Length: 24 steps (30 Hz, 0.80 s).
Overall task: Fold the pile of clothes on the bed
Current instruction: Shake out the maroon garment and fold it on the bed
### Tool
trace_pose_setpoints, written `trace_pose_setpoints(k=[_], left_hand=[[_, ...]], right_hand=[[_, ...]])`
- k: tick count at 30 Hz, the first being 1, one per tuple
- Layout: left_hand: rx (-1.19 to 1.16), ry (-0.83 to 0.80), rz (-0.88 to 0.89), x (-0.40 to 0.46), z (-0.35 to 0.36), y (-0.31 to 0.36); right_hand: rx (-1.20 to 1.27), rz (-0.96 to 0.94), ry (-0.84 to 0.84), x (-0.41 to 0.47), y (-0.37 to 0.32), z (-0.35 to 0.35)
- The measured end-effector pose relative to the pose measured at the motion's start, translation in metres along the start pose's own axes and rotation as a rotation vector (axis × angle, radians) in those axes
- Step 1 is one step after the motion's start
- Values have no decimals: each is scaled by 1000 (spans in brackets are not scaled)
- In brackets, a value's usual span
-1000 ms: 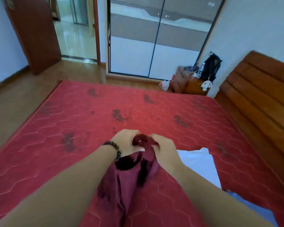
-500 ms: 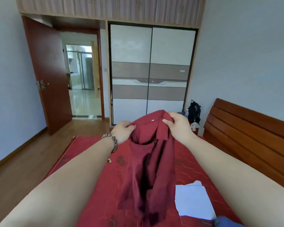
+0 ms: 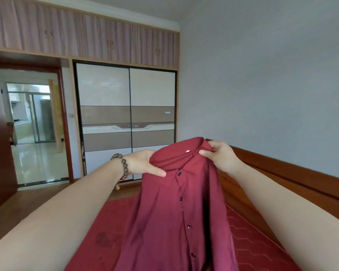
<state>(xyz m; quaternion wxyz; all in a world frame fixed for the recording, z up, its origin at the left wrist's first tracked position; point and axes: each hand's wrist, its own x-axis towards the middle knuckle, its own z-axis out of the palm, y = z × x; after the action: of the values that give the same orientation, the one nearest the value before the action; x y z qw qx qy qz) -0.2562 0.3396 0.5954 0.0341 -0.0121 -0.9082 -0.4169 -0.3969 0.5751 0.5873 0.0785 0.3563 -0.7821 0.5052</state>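
Dark red button shirt (image 3: 176,212) held up in the air over the bed (image 3: 248,239), button front facing the camera, collar at top, body hanging down out of frame. Left hand (image 3: 143,163) grips the shoulder/collar area on its side, thumb pressed across the front; right hand (image 3: 221,155) pinches the collar end on the other side. Both hands are closed on fabric, neither is free. Bead bracelet (image 3: 123,165) on left wrist. Wardrobe (image 3: 125,118) and open door behind, wooden headboard (image 3: 282,184) on the right.

Risks: the two grips look uneven, left lower on the shoulder and right up on the collar, so the shirt would likely land skewed and fold crooked. The collar pinch is small, so a shake could pull it loose and drop that side. The hem is out of view, so it may bunch on the bed when lowered.

Versus half a second ago: shirt lifted higher and turned, button placket now shows flat where it hung twisted, hands spread a bit wider, camera tilted up, so the white item on the bed is out of view
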Motion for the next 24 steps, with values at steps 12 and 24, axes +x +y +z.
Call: trace_pose_setpoints(k=[12,24], left_hand=[[-158,-101,140,24,-3,20],[-153,274,310,36,9,36]], right_hand=[[-52,30,70,-16,-30,-52],[-142,122,134,-24,-24,-84]])
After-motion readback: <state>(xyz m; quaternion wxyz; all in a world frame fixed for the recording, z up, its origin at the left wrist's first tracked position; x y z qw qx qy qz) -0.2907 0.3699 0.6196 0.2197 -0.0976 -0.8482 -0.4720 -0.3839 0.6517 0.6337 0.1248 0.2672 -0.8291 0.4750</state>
